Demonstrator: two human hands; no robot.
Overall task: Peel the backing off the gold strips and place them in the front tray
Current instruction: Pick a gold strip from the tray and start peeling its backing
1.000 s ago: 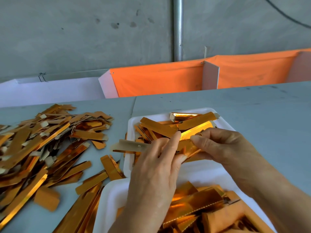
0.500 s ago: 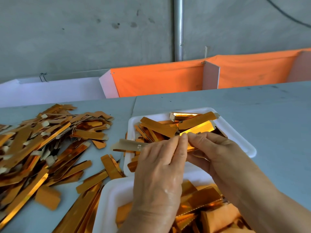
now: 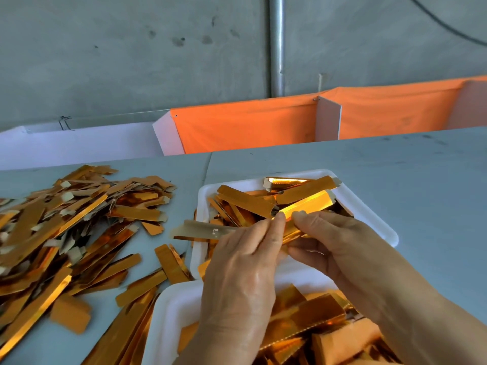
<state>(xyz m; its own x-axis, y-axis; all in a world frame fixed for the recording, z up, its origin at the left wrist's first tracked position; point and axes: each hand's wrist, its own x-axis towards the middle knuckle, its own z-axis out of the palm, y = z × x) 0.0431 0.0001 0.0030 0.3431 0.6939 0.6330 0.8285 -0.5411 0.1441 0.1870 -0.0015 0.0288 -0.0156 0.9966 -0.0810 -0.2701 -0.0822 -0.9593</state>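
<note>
A person's two bare hands work a single gold strip (image 3: 287,227) just above the near edge of the front tray (image 3: 374,219), a white tray already holding a loose heap of gold pieces. The left hand (image 3: 242,280), on the near-left side of that tray, pinches the strip at its fingertips, while a pale matte backing (image 3: 200,230) sticks out leftward from under the same hand, past the tray's left rim. The right hand (image 3: 340,248), on the tray's near-right side, grips the other end of the strip between thumb and forefinger; exactly where strip and backing part is hidden by the fingers. Nearer the person than the front tray sits a second white tray (image 3: 168,312) stacked with more gold pieces, and to the tray's left a wide pile of strips and backings (image 3: 66,225) covers the grey table (image 3: 395,175). The strip looks thin, light and glossy, likely to bend, crease or slide under a loose hold, and its peeled face may be tacky. It is probably best held by pinching close to the end where the layers separate, keeping it taut. The backing does not appear fully off, and the strip has not yet been set down in the tray.
</note>
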